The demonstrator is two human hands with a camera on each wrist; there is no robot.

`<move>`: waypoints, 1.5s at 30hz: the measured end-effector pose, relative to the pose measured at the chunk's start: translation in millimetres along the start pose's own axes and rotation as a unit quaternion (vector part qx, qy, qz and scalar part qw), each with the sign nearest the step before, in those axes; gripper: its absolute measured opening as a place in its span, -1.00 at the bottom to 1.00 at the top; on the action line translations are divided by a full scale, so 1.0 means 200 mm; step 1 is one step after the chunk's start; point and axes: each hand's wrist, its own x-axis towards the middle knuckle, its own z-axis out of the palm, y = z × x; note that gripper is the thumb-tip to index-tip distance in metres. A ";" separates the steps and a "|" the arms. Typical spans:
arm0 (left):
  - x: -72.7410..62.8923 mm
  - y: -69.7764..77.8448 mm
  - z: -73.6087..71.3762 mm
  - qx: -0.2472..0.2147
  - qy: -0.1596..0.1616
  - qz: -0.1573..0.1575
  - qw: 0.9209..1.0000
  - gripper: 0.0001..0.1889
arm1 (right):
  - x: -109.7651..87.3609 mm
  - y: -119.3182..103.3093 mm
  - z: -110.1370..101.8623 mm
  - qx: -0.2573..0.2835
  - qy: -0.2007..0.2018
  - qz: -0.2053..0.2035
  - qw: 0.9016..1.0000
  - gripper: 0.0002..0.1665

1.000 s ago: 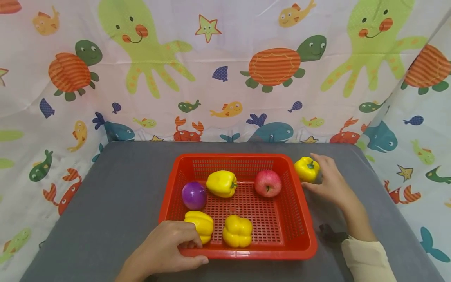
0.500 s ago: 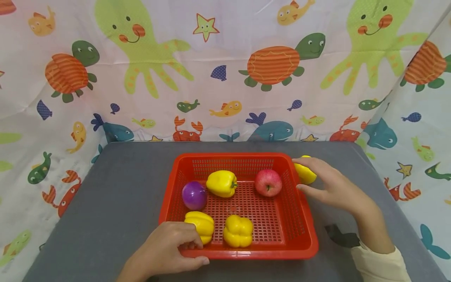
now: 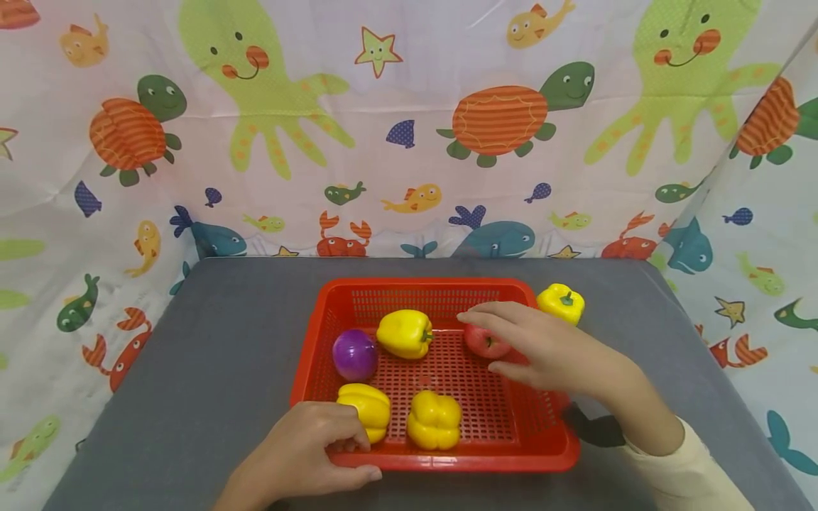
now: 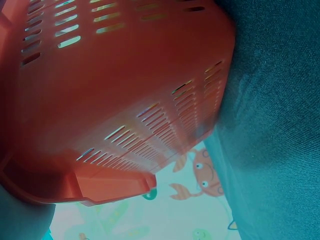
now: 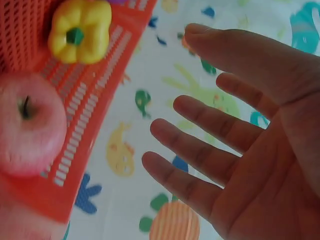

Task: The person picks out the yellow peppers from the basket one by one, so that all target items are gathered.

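Observation:
My left hand grips the front left corner of a red plastic basket, fingers over the rim and thumb outside. In the left wrist view the slotted basket wall fills much of the frame. Above the basket's right side hovers my right hand, fingers extended and holding nothing, as the right wrist view also shows. Beneath its fingertips is a red apple, partly covered. The basket also holds a yellow bell pepper, two more yellow peppers at the front, and a glossy purple ball-shaped thing.
Another yellow bell pepper lies outside the basket, by its back right corner. A grey cloth surface extends around the basket. Behind it and at the sides hangs a curtain printed with sea animals.
My right hand has moved left from the pepper outside the basket to over the apple, holding nothing. That pepper stays outside the basket. My left hand keeps its place on the rim.

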 end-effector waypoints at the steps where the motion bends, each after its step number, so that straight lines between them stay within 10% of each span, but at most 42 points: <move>1: 0.00 0.00 0.00 0.001 0.000 -0.001 1.000 -0.78 | 0.02 -0.01 0.01 -0.004 -0.011 -0.005 1.000 -0.11; 20: 0.00 0.00 0.00 0.010 -0.007 -0.007 1.000 -0.77 | 0.22 -0.19 0.21 -0.111 -0.217 -0.073 0.967 -0.15; 34: 0.00 0.00 0.00 0.005 -0.005 -0.005 1.000 -0.78 | 0.26 -0.28 0.38 -0.196 -0.232 -0.165 0.938 -0.26; 45: 0.00 0.00 0.00 -0.002 -0.002 0.001 1.000 -0.78 | 0.27 -0.26 0.40 -0.154 -0.244 -0.157 0.944 -0.26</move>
